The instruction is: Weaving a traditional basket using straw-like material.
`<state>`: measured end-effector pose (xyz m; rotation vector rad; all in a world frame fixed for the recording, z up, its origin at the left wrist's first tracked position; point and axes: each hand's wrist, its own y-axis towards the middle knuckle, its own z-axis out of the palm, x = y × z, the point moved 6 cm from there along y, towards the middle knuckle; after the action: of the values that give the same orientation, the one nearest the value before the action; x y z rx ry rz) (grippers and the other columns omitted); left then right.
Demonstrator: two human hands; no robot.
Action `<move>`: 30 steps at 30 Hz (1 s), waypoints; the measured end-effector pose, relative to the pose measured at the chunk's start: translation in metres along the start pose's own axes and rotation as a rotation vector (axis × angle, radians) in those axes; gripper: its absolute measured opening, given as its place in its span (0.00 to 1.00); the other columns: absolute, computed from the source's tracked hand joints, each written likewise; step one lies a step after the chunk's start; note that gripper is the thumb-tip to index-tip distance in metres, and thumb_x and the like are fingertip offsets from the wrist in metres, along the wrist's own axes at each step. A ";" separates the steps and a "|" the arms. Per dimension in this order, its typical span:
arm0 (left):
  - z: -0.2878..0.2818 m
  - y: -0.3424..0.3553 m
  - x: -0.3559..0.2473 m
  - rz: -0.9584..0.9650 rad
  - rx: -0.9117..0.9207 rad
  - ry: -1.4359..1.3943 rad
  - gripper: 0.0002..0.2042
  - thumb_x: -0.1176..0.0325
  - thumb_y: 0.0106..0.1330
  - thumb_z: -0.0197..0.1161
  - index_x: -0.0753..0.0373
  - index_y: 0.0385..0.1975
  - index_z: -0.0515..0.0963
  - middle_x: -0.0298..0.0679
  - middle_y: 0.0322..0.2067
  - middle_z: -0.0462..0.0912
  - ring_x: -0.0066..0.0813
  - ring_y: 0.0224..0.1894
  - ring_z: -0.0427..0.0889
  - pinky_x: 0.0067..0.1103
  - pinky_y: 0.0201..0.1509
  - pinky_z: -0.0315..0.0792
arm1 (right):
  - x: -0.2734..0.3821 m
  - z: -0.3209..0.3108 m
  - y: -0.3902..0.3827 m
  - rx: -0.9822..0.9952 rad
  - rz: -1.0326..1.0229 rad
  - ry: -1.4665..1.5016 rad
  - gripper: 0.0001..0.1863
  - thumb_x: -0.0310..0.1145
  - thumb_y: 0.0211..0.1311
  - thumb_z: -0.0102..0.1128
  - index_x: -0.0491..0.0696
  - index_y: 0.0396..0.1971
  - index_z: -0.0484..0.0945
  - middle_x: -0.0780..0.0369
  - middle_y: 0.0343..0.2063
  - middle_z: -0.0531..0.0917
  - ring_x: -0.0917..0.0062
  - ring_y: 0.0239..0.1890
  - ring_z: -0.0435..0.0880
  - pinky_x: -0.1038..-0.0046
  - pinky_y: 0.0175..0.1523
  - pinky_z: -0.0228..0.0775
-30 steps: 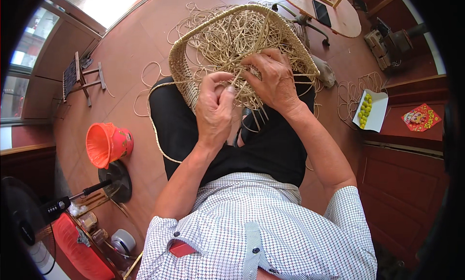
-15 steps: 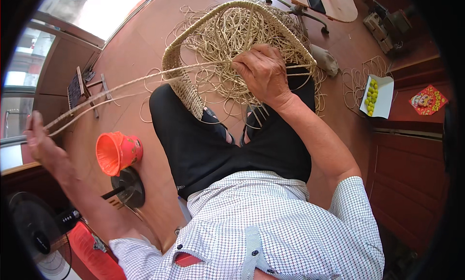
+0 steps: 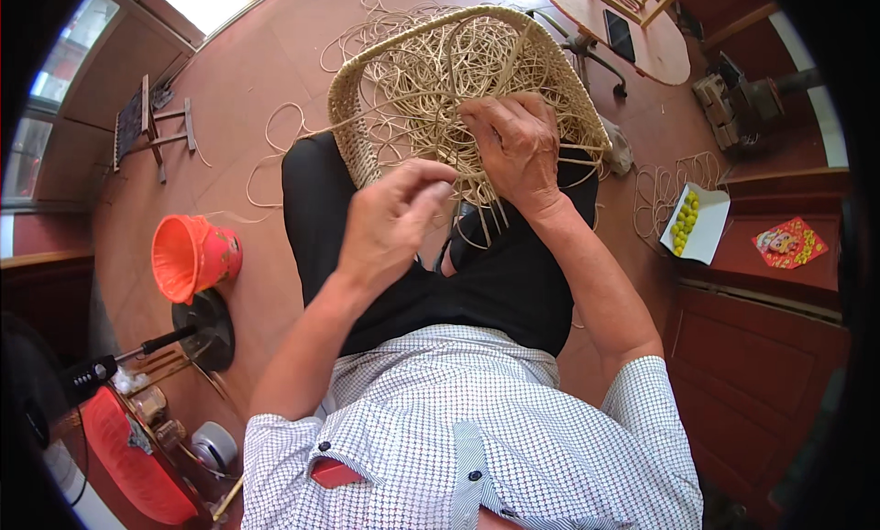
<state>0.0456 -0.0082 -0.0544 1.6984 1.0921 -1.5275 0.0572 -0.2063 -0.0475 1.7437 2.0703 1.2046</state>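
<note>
1. With right hand (image 3: 521,149), pinching pale cord (image 3: 431,67) under bent fingertips, near the right knee of black trousers (image 3: 500,301); exact strand hidden, so cannot tell which one.
2. With left hand (image 3: 390,226), hovering above the left thigh of the trousers, fingers loosely curved and thumb near forefinger; cannot tell whether grasping any strand.
3. To be found at the knees of the trousers: one woven piece (image 3: 346,117), straw-coloured, bent into one broad rounded arch.
4. Looking thick and braided along its rim, and tightly worked in small regular rows on its left wall; within and around the arch, one tangled heap of the cord, in too many loops to count.
5. To the left of the trousers: one red bucket (image 3: 218,257) with orange lining, one stool (image 3: 131,131) farther away, one fan (image 3: 92,374) nearer to the body.
6. To the right of the trousers: one white tray (image 3: 706,227), holding more than ten small yellow-green fruits (image 3: 684,223), and one red card (image 3: 790,244).
7. Beyond the trousers, toward the right: one pale table (image 3: 655,49), bearing one dark flat device (image 3: 620,35).
</note>
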 end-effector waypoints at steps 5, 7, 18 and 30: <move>0.035 0.019 0.044 -0.031 -0.034 -0.247 0.20 0.71 0.83 0.62 0.69 0.71 0.77 0.41 0.53 0.90 0.22 0.47 0.87 0.22 0.57 0.83 | -0.002 -0.003 -0.001 0.083 -0.021 -0.040 0.07 0.34 0.68 0.74 0.55 0.44 0.91 0.65 0.37 0.93 0.64 0.51 0.87 0.59 0.60 0.73; 0.041 0.029 0.047 -0.046 -0.022 -0.312 0.23 0.71 0.84 0.60 0.69 0.76 0.73 0.42 0.54 0.89 0.23 0.47 0.87 0.23 0.57 0.83 | 0.000 -0.005 -0.001 0.135 -0.054 -0.095 0.09 0.30 0.67 0.72 0.51 0.46 0.90 0.62 0.40 0.92 0.63 0.53 0.86 0.58 0.63 0.73; 0.077 0.059 0.065 -0.102 0.078 -0.792 0.34 0.75 0.82 0.59 0.66 0.85 0.55 0.37 0.42 0.85 0.20 0.33 0.82 0.20 0.39 0.79 | 0.002 -0.005 0.000 0.247 0.012 -0.073 0.16 0.25 0.64 0.63 0.50 0.50 0.90 0.58 0.42 0.91 0.56 0.58 0.83 0.54 0.68 0.72; 0.038 0.051 0.057 -0.093 -0.156 -0.413 0.21 0.58 0.85 0.62 0.62 0.26 0.81 0.24 0.20 0.71 0.13 0.24 0.67 0.22 0.29 0.63 | -0.001 -0.009 0.000 0.257 0.027 -0.034 0.13 0.32 0.68 0.67 0.53 0.51 0.91 0.61 0.40 0.92 0.60 0.57 0.84 0.56 0.68 0.71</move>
<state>0.0718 -0.0548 -0.1206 1.1728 1.0460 -1.7058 0.0520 -0.2114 -0.0417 1.8889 2.2728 0.9417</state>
